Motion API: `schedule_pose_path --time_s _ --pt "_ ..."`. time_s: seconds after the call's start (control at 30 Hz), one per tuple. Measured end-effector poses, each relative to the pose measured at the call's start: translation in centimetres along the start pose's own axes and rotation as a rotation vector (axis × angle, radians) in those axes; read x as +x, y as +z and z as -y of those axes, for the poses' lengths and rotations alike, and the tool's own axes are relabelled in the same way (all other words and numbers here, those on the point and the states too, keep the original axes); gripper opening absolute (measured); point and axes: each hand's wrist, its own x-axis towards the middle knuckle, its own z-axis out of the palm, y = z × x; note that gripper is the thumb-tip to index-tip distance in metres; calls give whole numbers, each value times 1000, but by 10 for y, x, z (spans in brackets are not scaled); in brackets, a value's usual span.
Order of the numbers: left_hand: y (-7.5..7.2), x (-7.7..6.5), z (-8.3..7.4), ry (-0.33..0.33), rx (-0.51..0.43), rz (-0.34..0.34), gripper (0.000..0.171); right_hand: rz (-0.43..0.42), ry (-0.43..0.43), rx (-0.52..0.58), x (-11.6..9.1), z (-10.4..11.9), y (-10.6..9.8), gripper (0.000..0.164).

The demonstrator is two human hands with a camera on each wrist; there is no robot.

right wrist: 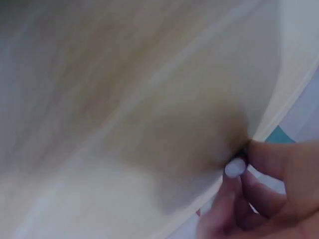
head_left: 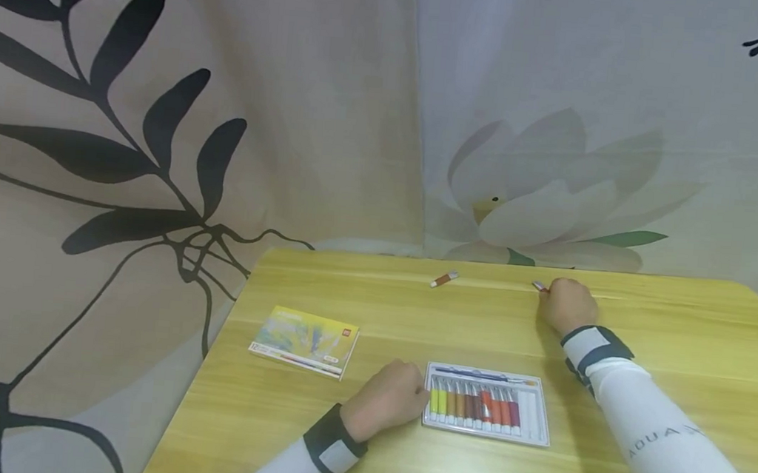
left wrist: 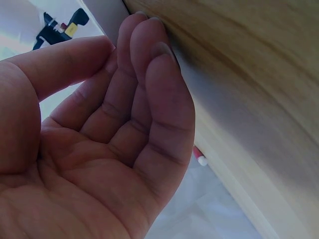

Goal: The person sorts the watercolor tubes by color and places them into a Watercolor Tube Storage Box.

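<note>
A white tray holds a row of paint tubes running from yellow through brown to red, with a paintbrush along its far side. My left hand is at the tray's left edge; thumb and curled fingers meet at its pale rim. Far back on the right, my right hand pinches a small paint tube between thumb and fingers. Its white cap shows in the right wrist view, while the fingers hide most of its body. Another brown-orange tube lies near the back edge.
A yellow booklet or flat box lies on the wooden table to the left of the tray. Behind the table's back edge hangs a curtain with printed leaves and a flower. One red-orange tube sits higher in the row.
</note>
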Motion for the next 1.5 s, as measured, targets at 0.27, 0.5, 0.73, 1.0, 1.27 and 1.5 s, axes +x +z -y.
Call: schedule_pose_path --time_s 0.27,0.5,0.73,1.0,1.27,1.5 --pt "0 -2 -1 -15 3 2 46 130 -18 74 -7 -2 -12 40" --pt "-2 -3 -1 -8 -4 0 48 209 -43 192 -27 0 -27 42" --pt "-2 -3 -2 -18 -8 3 45 285 -6 282 -57 7 -42 29" --pt "-1 -3 0 -4 1 -1 46 333 22 347 -97 22 -52 30" --pt "0 -2 2 5 -2 -3 47 353 29 383 -133 41 -55 29" --pt "-1 -3 0 2 -3 -1 47 348 39 392 -161 53 -46 19"
